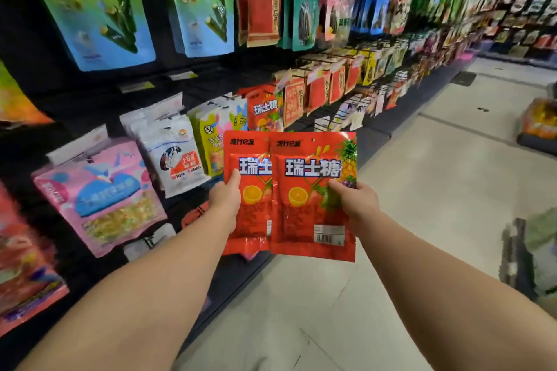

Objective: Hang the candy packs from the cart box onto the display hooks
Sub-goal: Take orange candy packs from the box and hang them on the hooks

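Note:
Two red candy packs with fruit pictures are held up side by side in front of the display. My left hand [225,202] grips the left red pack [251,220] at its left edge. My right hand [357,205] grips the right red pack [313,214], which overlaps the left one. Just above and behind them, matching red packs [263,110] hang on the black display wall. Their hook is hidden by the packs. The cart box is out of view.
The black display wall [90,93] runs along the left, full of hanging snack bags: pink [99,193], white [171,153], yellow-green [214,141]. Pale tiled aisle floor [422,190] lies to the right. A stack of orange goods [539,123] and a blurred object [536,253] stand at the right edge.

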